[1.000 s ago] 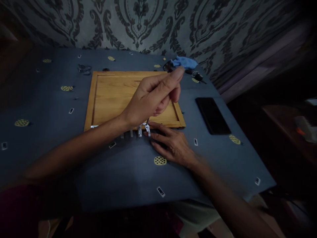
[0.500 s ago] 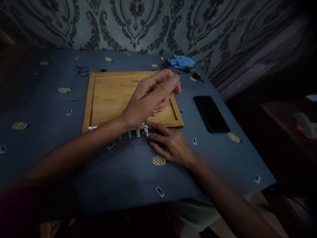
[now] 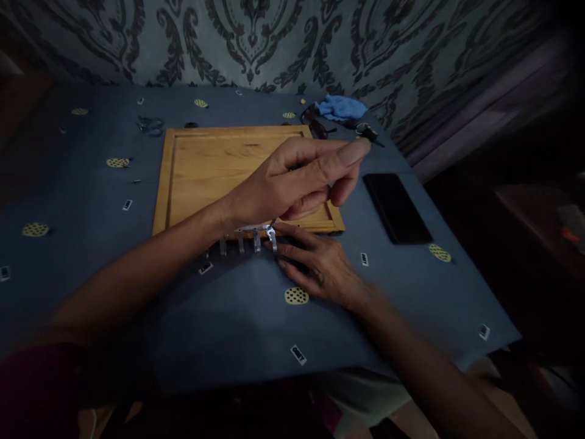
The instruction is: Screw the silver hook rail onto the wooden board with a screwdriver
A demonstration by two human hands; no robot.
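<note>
The left hand (image 3: 297, 183) curls closed around a thin tool (image 3: 273, 223), its tip at the hook rail (image 3: 253, 228) on the board's (image 3: 208, 174) near edge; the right hand (image 3: 326, 271) braces there, 2 fingers by the end hook (image 3: 273, 240), pinch unclear; apparently turning; next calls for a steady rail.

Black phone (image 3: 397, 208), blue cloth (image 3: 342, 108), dark sunglasses (image 3: 319, 129)

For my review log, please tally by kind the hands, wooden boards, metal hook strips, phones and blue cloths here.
Hands (left hand, right hand): 2
Wooden board: 1
Metal hook strip: 1
Phone: 1
Blue cloth: 1
Total: 6
</note>
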